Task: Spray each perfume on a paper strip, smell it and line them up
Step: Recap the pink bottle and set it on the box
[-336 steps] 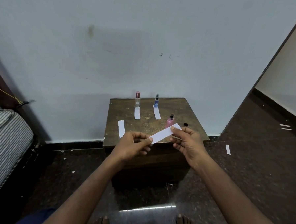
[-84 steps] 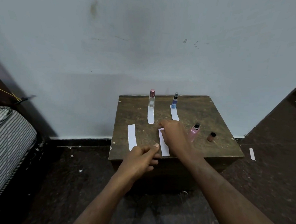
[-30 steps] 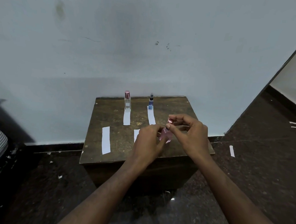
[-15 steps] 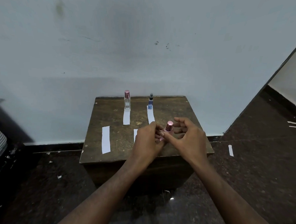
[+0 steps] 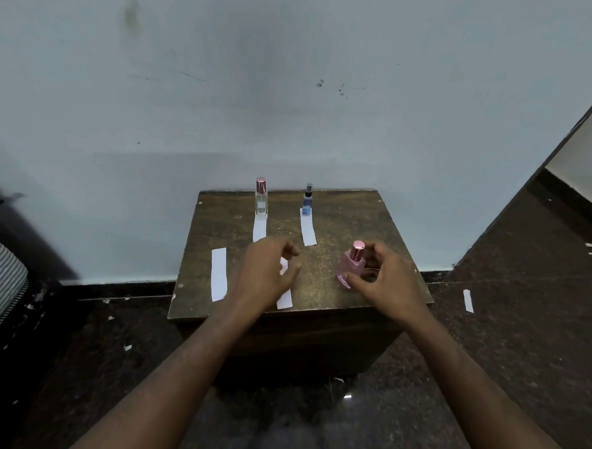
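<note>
Right hand curled round pink perfume bottle on wooden table; left hand loosely open, empty, over paper strip.

Pale wall, dark floor, wooden table.

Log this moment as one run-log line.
right hand: holds capped pink bottle on table | left hand: free above strip | clear, blue bottles: behind own strips
</note>
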A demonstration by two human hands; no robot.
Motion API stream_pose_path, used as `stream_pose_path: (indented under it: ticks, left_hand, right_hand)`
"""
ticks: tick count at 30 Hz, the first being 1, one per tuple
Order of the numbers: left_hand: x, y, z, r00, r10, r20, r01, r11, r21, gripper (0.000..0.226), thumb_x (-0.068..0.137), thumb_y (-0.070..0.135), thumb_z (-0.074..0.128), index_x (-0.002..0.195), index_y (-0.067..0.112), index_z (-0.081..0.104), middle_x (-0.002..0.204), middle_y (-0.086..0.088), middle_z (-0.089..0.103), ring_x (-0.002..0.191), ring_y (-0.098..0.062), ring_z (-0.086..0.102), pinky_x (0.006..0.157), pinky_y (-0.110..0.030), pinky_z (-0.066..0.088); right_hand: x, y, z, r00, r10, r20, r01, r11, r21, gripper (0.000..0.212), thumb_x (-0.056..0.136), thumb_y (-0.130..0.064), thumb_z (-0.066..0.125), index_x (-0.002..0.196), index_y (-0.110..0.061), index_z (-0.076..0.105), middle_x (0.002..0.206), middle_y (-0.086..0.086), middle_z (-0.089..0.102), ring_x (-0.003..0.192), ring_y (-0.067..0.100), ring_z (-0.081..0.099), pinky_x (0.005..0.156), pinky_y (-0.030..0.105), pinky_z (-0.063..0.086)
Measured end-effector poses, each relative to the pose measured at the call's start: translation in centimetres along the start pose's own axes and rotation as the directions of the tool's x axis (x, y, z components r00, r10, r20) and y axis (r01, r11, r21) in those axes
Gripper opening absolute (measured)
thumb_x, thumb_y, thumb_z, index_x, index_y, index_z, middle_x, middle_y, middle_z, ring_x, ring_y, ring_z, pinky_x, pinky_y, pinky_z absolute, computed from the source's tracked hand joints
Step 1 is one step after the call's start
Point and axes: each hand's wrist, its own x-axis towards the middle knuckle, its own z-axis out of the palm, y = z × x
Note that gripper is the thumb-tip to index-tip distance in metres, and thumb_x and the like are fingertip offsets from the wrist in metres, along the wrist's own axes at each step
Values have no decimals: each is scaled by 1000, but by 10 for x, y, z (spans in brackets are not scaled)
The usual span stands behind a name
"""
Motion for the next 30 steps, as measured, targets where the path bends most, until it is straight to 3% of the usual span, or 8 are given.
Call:
stream_pose_path:
  ticks: [3,5,12,20,25,30]
  left_hand:
    - [0,-22,-10,997,-62,50,58,995,80,30,95,37,77,123,32,70,118,5,69,96,-9,67,90,-36,61]
    - [-3,-29,-15,991,-85,105,75,992,99,34,95,40,76,128,34,67,123,3,66,99,-11,68,90,-42,63]
    - [-14,-30,-18,976,-68,205,25,978,205,53,96,51,70,145,37,56,146,0,52,121,-16,60,100,-42,59]
    - [-22,-24,-15,984,-37,175,-10,965,262,56,97,49,69,149,34,53,142,2,48,129,-16,54,98,-40,57]
    - [-31,-7,0,983,49,179,-92,967,239,56,99,48,67,150,32,51,141,2,49,124,-13,55,94,-27,51]
    - [-30,15,22,978,105,180,-151,952,266,55,102,52,58,153,34,47,141,6,48,122,-11,56,91,-27,52]
  right_hand:
    - [0,5,-2,999,8,49,-7,1000,-14,52,78,-26,92,123,-20,67,102,-12,73,87,-11,65,71,-1,47]
    - [0,7,-4,998,8,70,-6,1000,-21,48,80,-24,90,123,-21,68,103,-12,74,87,-11,66,71,0,46]
    - [5,9,-3,995,33,89,-27,997,-67,51,90,-21,81,137,-23,62,126,-9,73,113,9,69,77,8,38]
    - [4,12,-4,994,79,74,-75,996,-53,40,87,-26,83,124,-22,69,115,-6,75,106,10,70,79,14,44]
    - [5,10,-10,990,132,-45,-128,989,78,34,85,-26,86,116,-23,73,110,-6,77,103,10,71,93,31,54]
    - [5,13,-17,978,195,-78,-182,972,147,33,85,-24,85,115,-21,73,111,-6,76,103,9,70,93,30,54]
